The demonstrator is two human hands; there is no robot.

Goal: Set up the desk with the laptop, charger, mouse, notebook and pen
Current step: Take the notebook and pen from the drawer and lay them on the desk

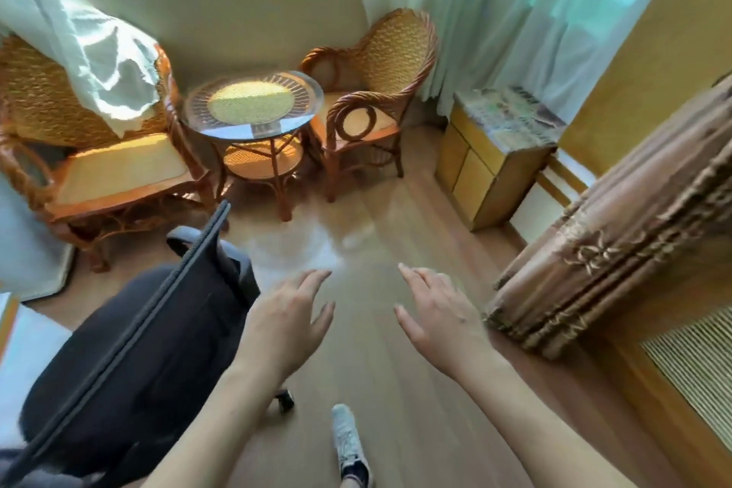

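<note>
Both hands empty, fingers spread: left hand [283, 323], right hand [437, 311], over floor [356, 250]. No laptop etc. in view. Laptop prob. heavy, stiff; grip both edges.

Two wicker chairs [99, 154] [372, 91], one round glass table [253, 107], one black office chair [130, 349], one small cabinet [491, 166] — two bare hands [285, 321] [439, 313].

We see the left hand [286, 319] and right hand [435, 313] stretched out, fingers loosely spread, holding nothing, over the wooden floor [396, 388]. A black office chair [130, 349] stands left; a round glass-topped table [253, 103] sits between two wicker chairs ahead.
</note>
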